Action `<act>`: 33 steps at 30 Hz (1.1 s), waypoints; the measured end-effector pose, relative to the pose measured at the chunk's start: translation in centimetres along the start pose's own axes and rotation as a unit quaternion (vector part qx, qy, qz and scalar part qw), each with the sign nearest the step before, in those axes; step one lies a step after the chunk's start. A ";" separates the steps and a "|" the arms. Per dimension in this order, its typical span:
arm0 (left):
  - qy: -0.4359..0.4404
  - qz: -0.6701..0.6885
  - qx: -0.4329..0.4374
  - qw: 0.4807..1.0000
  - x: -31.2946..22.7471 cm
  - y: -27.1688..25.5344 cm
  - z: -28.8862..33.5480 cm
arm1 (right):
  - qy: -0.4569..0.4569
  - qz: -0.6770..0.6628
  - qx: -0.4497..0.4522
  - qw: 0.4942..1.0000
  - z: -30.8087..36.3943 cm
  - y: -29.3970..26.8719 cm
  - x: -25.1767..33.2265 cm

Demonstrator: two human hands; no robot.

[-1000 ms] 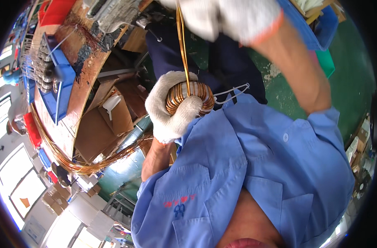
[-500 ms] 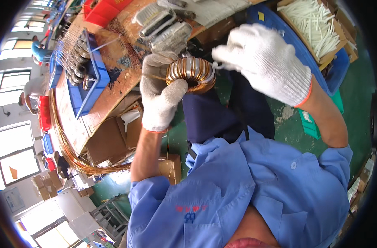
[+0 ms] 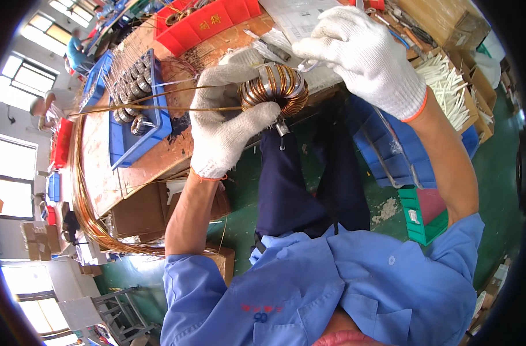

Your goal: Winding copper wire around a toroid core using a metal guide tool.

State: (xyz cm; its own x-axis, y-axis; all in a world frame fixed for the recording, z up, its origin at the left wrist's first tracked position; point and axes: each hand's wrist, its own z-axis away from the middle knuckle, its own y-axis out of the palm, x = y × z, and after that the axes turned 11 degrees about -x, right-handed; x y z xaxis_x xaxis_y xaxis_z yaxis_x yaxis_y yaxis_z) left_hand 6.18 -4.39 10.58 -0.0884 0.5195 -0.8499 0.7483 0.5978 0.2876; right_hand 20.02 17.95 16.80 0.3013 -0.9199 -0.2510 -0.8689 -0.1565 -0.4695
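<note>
Gloved left hand [image 3: 225,124] clamped around copper-wound ring coil [image 3: 274,87], held above worktop [image 3: 159,155] edge. Right hand [image 3: 364,55] pinching pale hooked tool [image 3: 306,65] at coil's top. Copper wire [image 3: 153,105] stretched leftward past blue tray [image 3: 137,144] of ring cores.

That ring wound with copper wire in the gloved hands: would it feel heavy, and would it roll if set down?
The wound ring probably feels heavy for its size, since thick copper turns cover much of it. The left hand grips it firmly. Being round, it might roll on edge, though laid flat it should sit steady. The loose wire trailing off looks springy rather than floppy.
</note>
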 end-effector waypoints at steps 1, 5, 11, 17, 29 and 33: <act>0.002 0.004 -0.004 1.000 0.3 -0.3 0.1 | 0.012 -0.011 -0.012 1.000 -0.1 0.3 0.0; 0.007 0.025 -0.047 0.999 1.3 -0.6 0.7 | 0.040 -0.049 0.014 0.998 -0.6 0.9 -0.2; -0.016 0.053 -0.099 0.994 3.5 -1.1 -0.3 | -0.003 0.020 -0.026 0.999 -1.7 3.1 -0.7; -0.006 0.020 -0.085 0.996 5.8 -5.1 -2.5 | 0.168 0.043 -0.010 0.985 2.2 2.4 3.1; 0.001 0.005 -0.077 0.997 10.5 -7.2 -2.9 | 0.770 -0.198 -0.045 0.604 17.6 13.2 18.7; 0.012 0.004 -0.102 0.995 11.2 -7.2 -2.3 | 0.698 -0.242 0.098 0.667 17.2 13.3 17.3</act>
State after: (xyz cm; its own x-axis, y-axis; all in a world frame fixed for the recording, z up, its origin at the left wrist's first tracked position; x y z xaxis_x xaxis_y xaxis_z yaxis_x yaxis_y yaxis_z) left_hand -1.77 -1.47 -0.02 -0.1011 0.5377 -0.8371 0.5995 0.7044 0.3800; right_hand 20.41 6.17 -8.32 -0.2504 -0.2385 0.9383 -0.6927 -0.6329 -0.3457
